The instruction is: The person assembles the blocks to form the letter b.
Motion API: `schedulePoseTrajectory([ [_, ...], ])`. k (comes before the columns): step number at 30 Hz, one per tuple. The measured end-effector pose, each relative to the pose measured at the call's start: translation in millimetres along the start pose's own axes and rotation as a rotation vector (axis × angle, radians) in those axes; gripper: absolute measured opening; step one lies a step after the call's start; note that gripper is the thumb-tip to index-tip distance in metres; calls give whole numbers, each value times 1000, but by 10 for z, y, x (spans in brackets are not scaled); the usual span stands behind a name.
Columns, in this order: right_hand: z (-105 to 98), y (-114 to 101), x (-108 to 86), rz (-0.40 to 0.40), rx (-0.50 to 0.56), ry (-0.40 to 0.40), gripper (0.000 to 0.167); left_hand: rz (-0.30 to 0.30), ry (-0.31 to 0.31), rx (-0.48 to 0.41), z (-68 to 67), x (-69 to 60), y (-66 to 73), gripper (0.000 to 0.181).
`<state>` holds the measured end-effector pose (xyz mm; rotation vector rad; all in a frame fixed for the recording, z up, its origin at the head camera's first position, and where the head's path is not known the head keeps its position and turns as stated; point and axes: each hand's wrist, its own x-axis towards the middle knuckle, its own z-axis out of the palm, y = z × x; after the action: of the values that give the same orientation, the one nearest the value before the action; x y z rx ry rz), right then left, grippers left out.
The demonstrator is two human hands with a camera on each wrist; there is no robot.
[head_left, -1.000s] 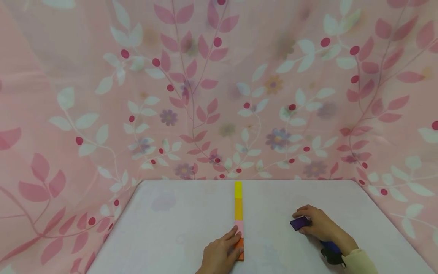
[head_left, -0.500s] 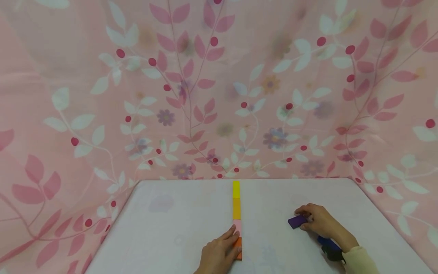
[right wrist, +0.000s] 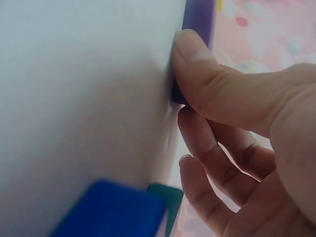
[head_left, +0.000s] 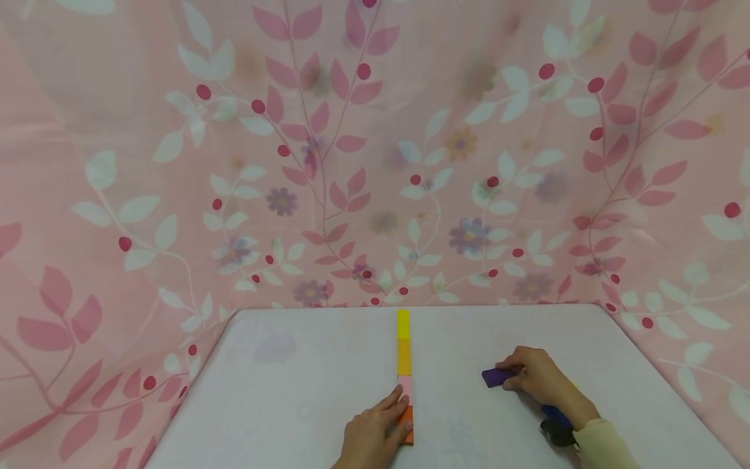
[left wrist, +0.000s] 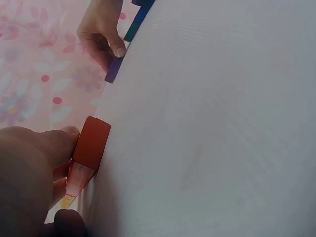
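Note:
A straight row of flat blocks runs down the table in the head view: yellow (head_left: 403, 324), amber (head_left: 404, 356), pink (head_left: 405, 384) and orange (head_left: 409, 435). My left hand (head_left: 375, 433) lies along its near end, extended fingers touching the pink and orange blocks. The orange block (left wrist: 92, 143) appears closest in the left wrist view. To the right, my right hand (head_left: 536, 378) pinches a purple block (head_left: 495, 377) between thumb and fingers, low over the table; whether it touches the surface I cannot tell. The thumb covers part of the purple block (right wrist: 198, 19) in the right wrist view.
A blue block (head_left: 555, 413) lies partly hidden under the right wrist, near a dark wrist camera (head_left: 556, 432). Beside the blue block (right wrist: 116, 210) is a green block (right wrist: 170, 197). A pink floral curtain (head_left: 351, 163) hangs behind the white table (head_left: 293, 391).
My right hand has moved a little left with the purple block, which has turned slightly. The left hand stays on the row. The head view has shifted slightly.

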<state>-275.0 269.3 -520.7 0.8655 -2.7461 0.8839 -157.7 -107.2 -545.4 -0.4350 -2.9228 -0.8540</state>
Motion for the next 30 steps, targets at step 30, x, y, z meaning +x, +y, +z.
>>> schedulePoseTrajectory([
  [30, 586, -657, 718, 130, -43, -84, 28, -98, -73, -26, -4, 65, 43, 52],
])
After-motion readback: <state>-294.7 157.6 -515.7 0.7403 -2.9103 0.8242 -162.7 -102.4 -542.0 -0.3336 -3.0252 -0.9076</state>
